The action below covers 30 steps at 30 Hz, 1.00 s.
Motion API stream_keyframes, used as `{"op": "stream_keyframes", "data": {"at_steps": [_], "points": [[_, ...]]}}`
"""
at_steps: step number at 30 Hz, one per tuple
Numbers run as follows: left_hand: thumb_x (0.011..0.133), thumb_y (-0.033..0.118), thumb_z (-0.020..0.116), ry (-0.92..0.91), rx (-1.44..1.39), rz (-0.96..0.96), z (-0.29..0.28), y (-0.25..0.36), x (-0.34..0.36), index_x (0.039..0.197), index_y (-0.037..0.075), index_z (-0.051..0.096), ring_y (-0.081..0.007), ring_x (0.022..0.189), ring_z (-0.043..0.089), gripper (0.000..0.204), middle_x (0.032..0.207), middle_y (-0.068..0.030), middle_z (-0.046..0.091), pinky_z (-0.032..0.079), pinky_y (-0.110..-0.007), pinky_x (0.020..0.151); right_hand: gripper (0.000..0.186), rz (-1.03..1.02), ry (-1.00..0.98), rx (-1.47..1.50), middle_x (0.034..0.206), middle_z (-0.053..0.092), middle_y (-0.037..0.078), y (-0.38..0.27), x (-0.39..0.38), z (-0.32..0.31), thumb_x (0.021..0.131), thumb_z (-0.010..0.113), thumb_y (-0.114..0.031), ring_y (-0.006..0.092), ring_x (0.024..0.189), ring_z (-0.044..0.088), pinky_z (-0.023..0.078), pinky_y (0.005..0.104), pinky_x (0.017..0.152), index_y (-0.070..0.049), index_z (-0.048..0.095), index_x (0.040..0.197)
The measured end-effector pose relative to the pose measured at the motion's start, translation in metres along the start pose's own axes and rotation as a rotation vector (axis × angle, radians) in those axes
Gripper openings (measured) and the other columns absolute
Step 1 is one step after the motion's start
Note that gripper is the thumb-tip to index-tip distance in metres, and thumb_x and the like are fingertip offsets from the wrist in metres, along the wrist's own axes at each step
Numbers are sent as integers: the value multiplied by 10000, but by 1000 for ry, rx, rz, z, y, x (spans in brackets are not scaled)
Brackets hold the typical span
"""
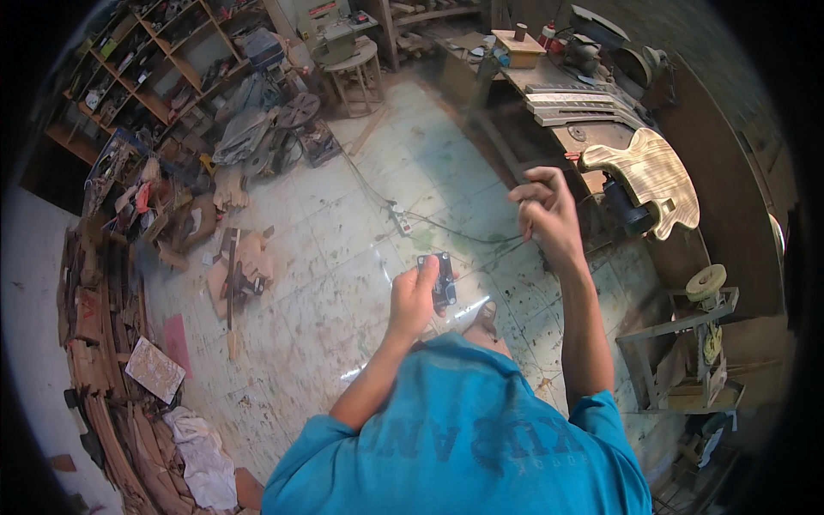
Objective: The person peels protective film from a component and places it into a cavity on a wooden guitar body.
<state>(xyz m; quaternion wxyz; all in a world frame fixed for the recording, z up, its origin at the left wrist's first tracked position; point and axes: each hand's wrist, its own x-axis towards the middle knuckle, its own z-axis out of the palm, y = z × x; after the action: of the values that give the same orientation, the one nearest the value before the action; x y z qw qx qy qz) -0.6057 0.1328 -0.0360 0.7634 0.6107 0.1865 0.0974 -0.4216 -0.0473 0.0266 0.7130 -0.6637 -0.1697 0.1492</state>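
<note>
My left hand [415,296] is closed around a small dark rectangular plate [444,281] with pale round spots at its corners. The thumb lies along the plate's near side, in front of my body. Raised to the right, my right hand [548,216] has loosely curled fingers that stand apart, with nothing visible in them. It is nearest to the workbench, where a wood-grained electric guitar body [659,176] rests at the edge. Against that body sits a black cylindrical object [625,209], whose kind I cannot make out.
Long slotted light pieces [577,108] lie on the workbench [585,146]. A white power strip [400,218] and its cable cross the tiled floor. A round stool [350,62] stands far off. Wood scraps [90,322] and shelves [142,64] line the left. A metal frame [678,330] stands right.
</note>
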Motion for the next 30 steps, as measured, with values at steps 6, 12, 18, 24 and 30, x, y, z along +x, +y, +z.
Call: {"op": "stream_keyframes", "data": {"at_steps": [6, 12, 18, 24, 30], "points": [[1126, 460, 465, 42, 1, 0, 4, 9, 8, 986, -62, 745, -99, 557, 602, 609, 741, -66, 699, 494, -255, 475, 316, -173, -456, -577, 968, 754, 151, -4, -54, 39, 862, 661, -73, 261, 779, 712, 575, 388, 704, 25, 725, 1156], [1132, 406, 474, 65, 236, 26, 13, 21, 9, 809, -20, 667, -97, 549, 509, 568, 628, -28, 585, 409, -305, 480, 229, -232, -410, -708, 871, 719, 185, 6, -63, 47, 888, 740, -181, 360, 768, 677, 547, 432, 711, 9, 726, 1015], [1123, 405, 505, 89, 424, 214, 20, 13, 22, 736, -8, 565, -114, 608, 403, 570, 600, -9, 512, 371, -360, 549, 133, -330, -352, -699, 770, 648, 159, 22, -63, 38, 827, 712, -96, 343, 669, 619, 508, 428, 636, 5, 628, 808], [1118, 415, 517, 183, 192, -49, 7, 13, 45, 752, 4, 592, -71, 613, 429, 556, 613, 7, 520, 387, -322, 549, 44, -196, -234, -377, 723, 622, 84, 17, -69, 13, 787, 668, -18, 215, 622, 591, 484, 375, 590, -8, 625, 788], [1121, 466, 483, 21, 228, 18, 28, 12, 61, 840, 60, 694, -32, 411, 423, 537, 580, 40, 552, 316, -235, 368, 207, -388, -215, -500, 876, 618, 51, 8, -47, 7, 804, 783, -34, 211, 767, 627, 537, 367, 674, -70, 752, 1005]]}}
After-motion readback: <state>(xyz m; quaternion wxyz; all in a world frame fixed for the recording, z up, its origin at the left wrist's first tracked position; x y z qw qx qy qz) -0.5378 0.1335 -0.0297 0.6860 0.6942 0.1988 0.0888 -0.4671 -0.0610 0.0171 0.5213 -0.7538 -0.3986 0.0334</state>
